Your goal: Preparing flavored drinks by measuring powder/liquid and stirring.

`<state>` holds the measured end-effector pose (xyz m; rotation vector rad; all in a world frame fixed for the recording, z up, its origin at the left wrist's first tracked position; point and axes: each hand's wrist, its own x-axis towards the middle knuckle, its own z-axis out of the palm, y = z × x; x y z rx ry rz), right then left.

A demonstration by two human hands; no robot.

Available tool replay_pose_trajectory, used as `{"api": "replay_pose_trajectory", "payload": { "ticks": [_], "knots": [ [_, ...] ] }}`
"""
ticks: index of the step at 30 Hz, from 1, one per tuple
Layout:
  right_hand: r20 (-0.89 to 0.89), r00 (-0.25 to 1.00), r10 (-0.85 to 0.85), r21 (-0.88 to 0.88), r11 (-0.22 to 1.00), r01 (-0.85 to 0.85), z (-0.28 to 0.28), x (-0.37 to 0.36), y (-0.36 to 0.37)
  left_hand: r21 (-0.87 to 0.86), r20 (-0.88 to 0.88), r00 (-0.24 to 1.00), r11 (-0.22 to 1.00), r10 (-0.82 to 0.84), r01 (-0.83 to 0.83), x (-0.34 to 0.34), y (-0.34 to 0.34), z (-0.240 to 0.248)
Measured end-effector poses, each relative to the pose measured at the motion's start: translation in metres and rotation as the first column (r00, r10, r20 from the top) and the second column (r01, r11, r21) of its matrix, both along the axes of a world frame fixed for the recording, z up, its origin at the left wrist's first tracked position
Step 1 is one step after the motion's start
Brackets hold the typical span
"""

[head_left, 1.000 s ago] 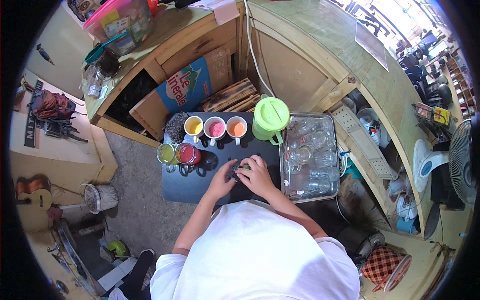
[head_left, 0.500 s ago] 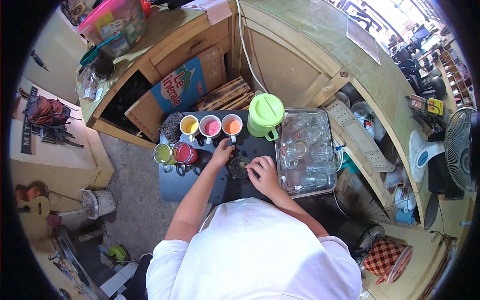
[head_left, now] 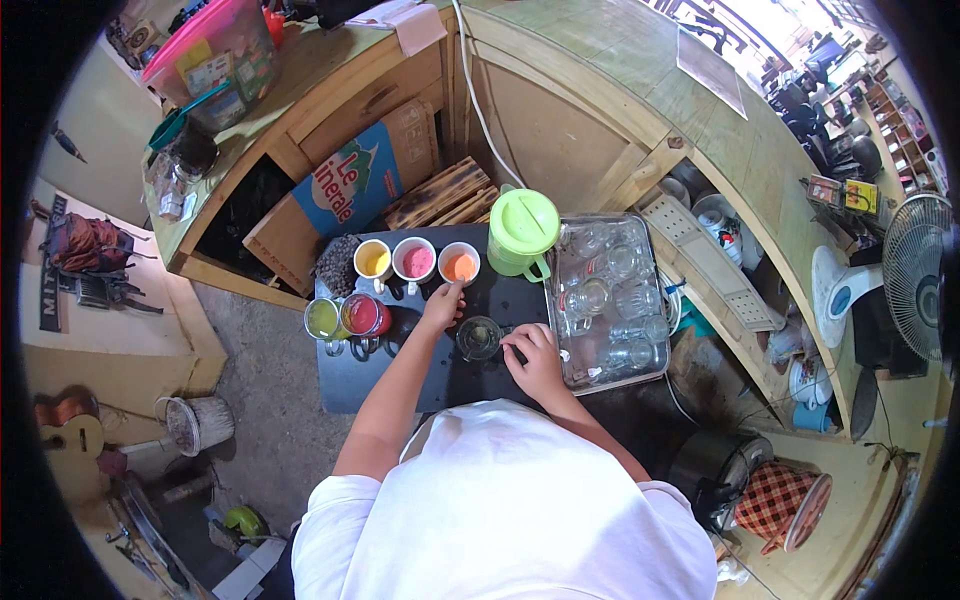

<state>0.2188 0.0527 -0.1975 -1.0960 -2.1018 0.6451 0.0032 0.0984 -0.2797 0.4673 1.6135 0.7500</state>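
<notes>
My left hand (head_left: 441, 308) has its fingers closed at the near side of a white cup (head_left: 443, 266) with orange contents, where they cover its handle. Nearer to me stands a clear glass mug (head_left: 479, 340); the bent fingers of my right hand (head_left: 534, 357) pinch it at its right side. Beside the orange one, two more white cups hold pink (head_left: 414, 259) and yellow (head_left: 373, 260) contents. To their front left are two glass mugs, one with green (head_left: 323, 318) and one with red (head_left: 366, 315) in it. A lidded light-green pitcher (head_left: 525, 222) rises behind my right hand.
All this stands on a dark tabletop (head_left: 385, 388). A metal tray (head_left: 657, 362) of several clear glass mugs lies at the right. Behind are a cardboard box (head_left: 352, 178), wood boards (head_left: 440, 198) and a wooden counter (head_left: 590, 60). A fan (head_left: 915, 280) stands far right.
My left hand has moved up from beside the orange cup's handle and closed there. My right hand stays by the clear glass mug. The whole view has shifted slightly.
</notes>
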Motion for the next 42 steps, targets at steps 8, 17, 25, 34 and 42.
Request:
{"api": "replay_pose_trajectory", "payload": {
  "ticks": [8, 17, 25, 34, 42],
  "knots": [
    [-0.015, 1.0, 0.001, -0.048, 0.999, -0.002, -0.004, -0.006, -0.003, 0.045, 0.022, 0.995, 0.995, 0.093, -0.094, -0.007, -0.005, -0.012],
    [-0.034, 0.999, 0.011, -0.046, 0.999, -0.013, -0.002, -0.018, 0.0, 0.317, -0.073, 0.994, 0.947, 0.079, -0.052, -0.024, -0.012, 0.017],
    [0.19, 0.969, 0.157, 0.017, 0.986, -0.163, 0.033, -0.042, -0.004, 0.444, -0.207, 0.97, 0.895, 0.128, -0.024, -0.035, -0.04, 0.082],
    [0.238, 0.956, 0.171, 0.072, 0.978, -0.193, 0.012, -0.063, -0.004, 0.465, -0.12, 0.975, 0.878, 0.189, -0.113, -0.028, -0.072, 0.086],
    [0.202, 0.964, 0.174, 0.042, 0.982, -0.187, 0.017, -0.052, -0.003, 0.429, -0.118, 0.982, 0.899, 0.15, -0.085, -0.033, -0.081, 0.073]
  ]
}}
